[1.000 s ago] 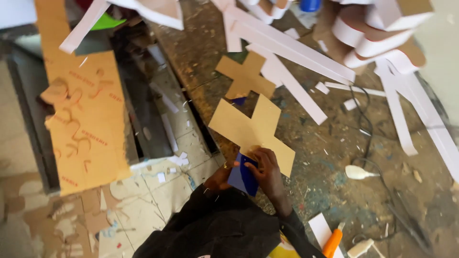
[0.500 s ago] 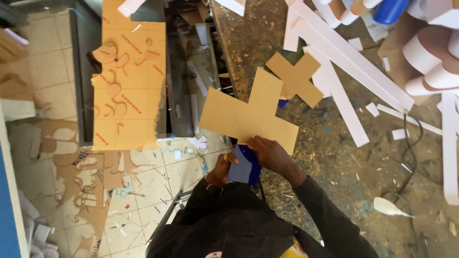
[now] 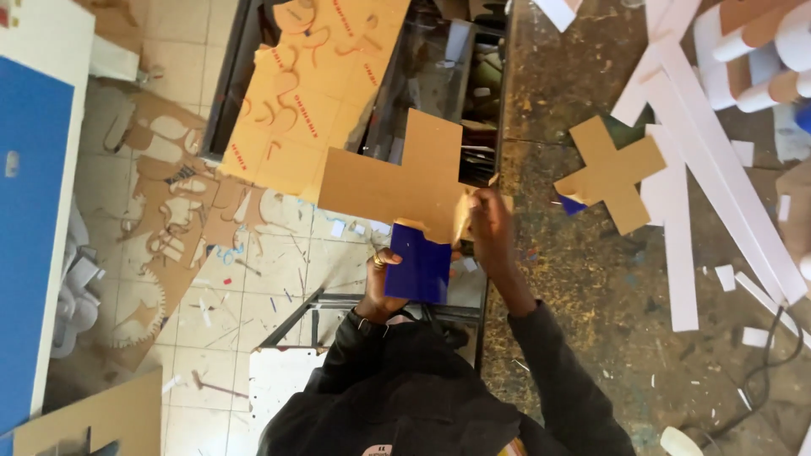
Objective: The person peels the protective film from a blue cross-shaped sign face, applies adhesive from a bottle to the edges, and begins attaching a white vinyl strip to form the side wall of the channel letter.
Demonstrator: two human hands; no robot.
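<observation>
Cardboard cross (image 3: 397, 181) with a blue side (image 3: 418, 263) is held up over the floor, just left of the counter (image 3: 591, 321), the left hand (image 3: 382, 283) gripping its blue end from below and the right hand (image 3: 488, 221) pinching its edge, fingertips partly hidden behind it.

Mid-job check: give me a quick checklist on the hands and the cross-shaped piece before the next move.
1. Left hand grips the blue lower part of the cross-shaped piece: ok.
2. Right hand pinches the brown layer at the edge: ok.
3. Piece fully in view: ok.
4. Piece held off the workbench, over the floor gap: ok.
5. Second brown cross lies apart on the bench: ok.
6. How far the layer is peeled: cannot tell.
</observation>
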